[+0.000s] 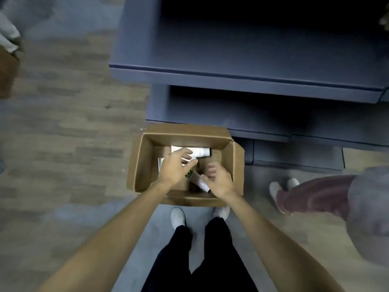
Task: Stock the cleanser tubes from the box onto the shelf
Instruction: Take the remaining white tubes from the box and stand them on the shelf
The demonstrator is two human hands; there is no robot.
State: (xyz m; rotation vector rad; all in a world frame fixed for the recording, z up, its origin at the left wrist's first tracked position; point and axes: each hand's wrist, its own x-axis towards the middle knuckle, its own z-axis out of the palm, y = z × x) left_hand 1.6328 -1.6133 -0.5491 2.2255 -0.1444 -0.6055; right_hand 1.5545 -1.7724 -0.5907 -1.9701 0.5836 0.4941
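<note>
An open cardboard box (139,165) stands on the floor in front of the dark blue shelf (231,60). Both my hands are down inside it. A white cleanser tube (201,151) with a dark cap lies at the back of the box, and my left hand (173,167) hovers over it with its fingers spread, touching or nearly touching it. My right hand (221,181) is closed around a second tube (203,184), which lies slanted with its white and black cap toward me and a green end near my left hand. Another white tube (160,163) shows under my left hand.
A lower shelf level (210,114) sits just behind the box. Another person's maroon-trousered leg (311,192) and white shoes (275,190) are close on the right. My own feet in white shoes (177,217) stand right behind the box. A brown carton (7,72) is at the far left.
</note>
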